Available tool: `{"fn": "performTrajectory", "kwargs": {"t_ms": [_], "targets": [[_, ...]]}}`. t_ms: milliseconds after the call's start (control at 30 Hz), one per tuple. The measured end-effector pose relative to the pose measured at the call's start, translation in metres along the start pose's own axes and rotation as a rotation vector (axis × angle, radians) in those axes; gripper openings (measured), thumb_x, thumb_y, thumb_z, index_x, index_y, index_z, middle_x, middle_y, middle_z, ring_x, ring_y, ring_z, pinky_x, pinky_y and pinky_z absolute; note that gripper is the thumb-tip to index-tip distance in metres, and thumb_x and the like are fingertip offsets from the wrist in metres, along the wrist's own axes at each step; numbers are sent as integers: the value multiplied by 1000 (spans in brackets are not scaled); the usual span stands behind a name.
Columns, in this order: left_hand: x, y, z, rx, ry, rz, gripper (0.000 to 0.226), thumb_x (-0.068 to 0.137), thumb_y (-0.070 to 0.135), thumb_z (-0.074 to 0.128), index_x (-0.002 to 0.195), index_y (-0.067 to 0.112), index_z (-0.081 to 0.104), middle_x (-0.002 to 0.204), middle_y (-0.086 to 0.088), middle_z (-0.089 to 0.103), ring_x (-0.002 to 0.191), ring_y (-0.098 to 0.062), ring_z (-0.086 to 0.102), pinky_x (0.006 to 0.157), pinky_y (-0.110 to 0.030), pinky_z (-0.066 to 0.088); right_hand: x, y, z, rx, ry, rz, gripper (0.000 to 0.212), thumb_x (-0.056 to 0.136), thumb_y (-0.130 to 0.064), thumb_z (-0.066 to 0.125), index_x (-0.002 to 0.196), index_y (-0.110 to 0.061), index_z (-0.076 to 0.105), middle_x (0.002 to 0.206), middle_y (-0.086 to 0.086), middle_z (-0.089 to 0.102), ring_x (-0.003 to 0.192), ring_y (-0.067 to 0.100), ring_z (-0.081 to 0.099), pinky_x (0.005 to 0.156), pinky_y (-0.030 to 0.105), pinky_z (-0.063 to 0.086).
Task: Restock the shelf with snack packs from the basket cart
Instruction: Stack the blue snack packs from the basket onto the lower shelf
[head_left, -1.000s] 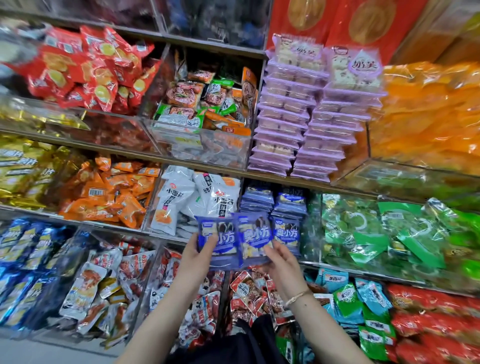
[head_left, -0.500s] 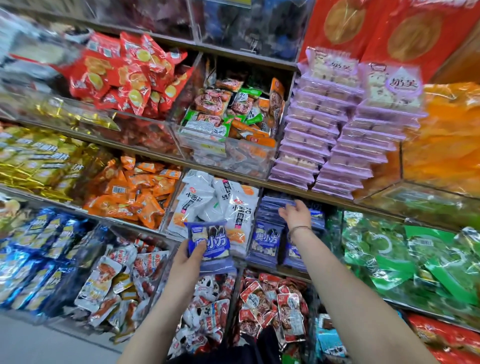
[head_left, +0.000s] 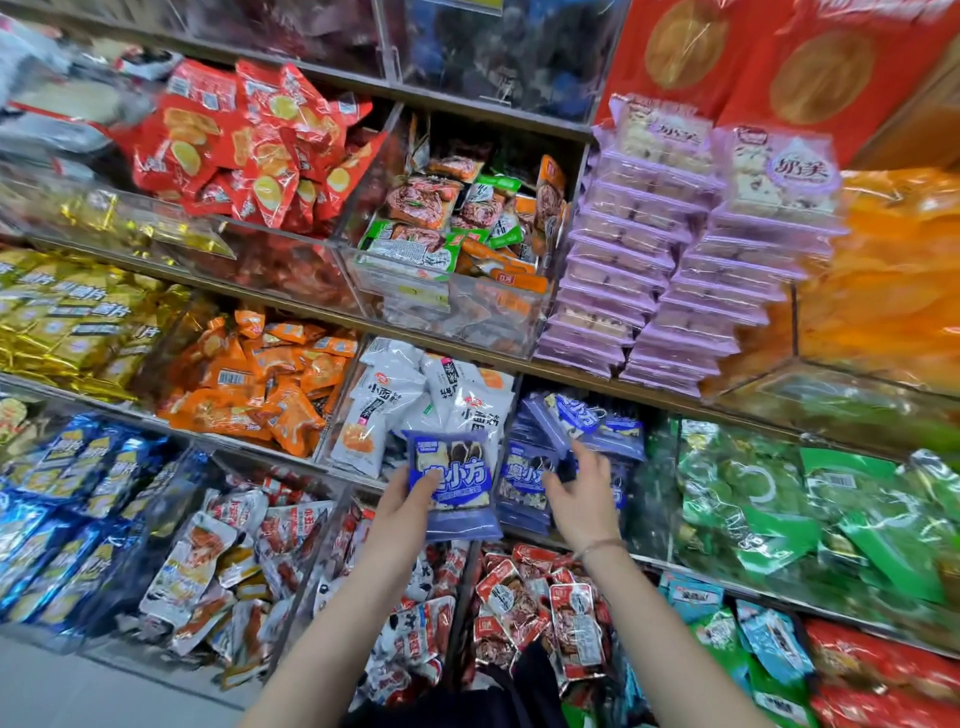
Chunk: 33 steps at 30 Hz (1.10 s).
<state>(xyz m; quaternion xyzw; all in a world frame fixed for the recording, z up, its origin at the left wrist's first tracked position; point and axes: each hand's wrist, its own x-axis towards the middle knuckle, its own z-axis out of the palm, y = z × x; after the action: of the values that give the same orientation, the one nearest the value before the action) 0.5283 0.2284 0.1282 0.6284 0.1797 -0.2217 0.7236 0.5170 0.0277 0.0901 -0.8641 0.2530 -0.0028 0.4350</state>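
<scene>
Head view: the left hand (head_left: 408, 501) grasps one blue snack pack (head_left: 451, 480), upright, just in front of the shelf (head_left: 571, 373). The right hand (head_left: 579, 493) is released, fingers loosely spread and empty, close to the bin of matching blue packs (head_left: 582, 423). That bin looks well stocked, and the held pack is not yet placed. The basket cart is out of sight, so what remains cannot be told.

Blue snack pack (head_left: 462, 483), white lettering; lilac stacks (head_left: 618, 270); blurred, perhaps gold packs (head_left: 67, 322).
</scene>
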Motion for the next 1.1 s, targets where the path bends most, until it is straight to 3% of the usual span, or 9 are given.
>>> {"fn": "performTrajectory", "kwargs": {"t_ms": [67,200,300,433,600,767,867,933,1100], "targets": [[0,1,13,7,-43,-9,10,97,33,52,90,38,48,84,31,55,79,11,52,87,-34,44,3,-2,4,9,-94,36,55,95,-22,51,144,-10,29,142,8,31,84,18,60,84,35,48],[1,-3,21,21,-68,-1,7,97,31,52,97,34,45,88,27,51,83,2,53,87,-35,43,28,-12,10,82,-116,93,49,95,-15,49,141,-8,33,132,14,42,76,21,55,60,23,46],[3,-7,11,-15,-59,-7,10,97,30,53,90,38,52,86,27,59,79,8,54,78,-30,40,40,-9,14,82,29,119,40,92,-9,52,130,-4,42,131,15,38,90,29,58,80,37,52],[3,-3,-5,-61,-18,-5,45,96,34,54,138,30,39,102,20,52,97,-3,51,93,-36,39,47,-3,16,131,258,178,41,89,-3,52,128,-5,41,133,16,29,78,29,54,77,32,46],[9,-5,-13,-66,1,-24,56,97,35,52,147,24,33,142,0,49,127,-22,49,109,-52,36,57,2,8,98,237,173,50,92,-6,50,139,-4,34,143,12,24,86,25,53,79,27,42],[15,-6,-10,-91,11,-12,48,97,32,52,143,26,37,132,9,54,120,-17,56,104,-47,43,75,-8,7,-19,100,15,49,95,-11,46,140,1,33,146,15,23,115,27,49,94,24,38],[17,-5,-6,-31,4,-14,10,98,29,50,104,37,51,84,28,69,79,5,67,73,-29,47,85,-16,5,-60,18,33,48,96,-14,46,140,0,33,145,15,22,110,25,51,85,23,39],[16,-4,-4,-20,22,-9,12,98,28,51,96,40,50,79,25,68,75,6,65,71,-27,45,85,-15,-1,-37,-12,48,49,96,-15,47,141,-3,32,147,15,21,118,27,49,88,26,43],[13,-3,2,-49,-16,10,44,97,31,52,140,26,41,108,15,55,100,-7,52,94,-34,39,43,-11,-17,137,29,-19,49,94,-18,53,141,-16,37,150,0,23,98,12,58,78,14,39]]}}
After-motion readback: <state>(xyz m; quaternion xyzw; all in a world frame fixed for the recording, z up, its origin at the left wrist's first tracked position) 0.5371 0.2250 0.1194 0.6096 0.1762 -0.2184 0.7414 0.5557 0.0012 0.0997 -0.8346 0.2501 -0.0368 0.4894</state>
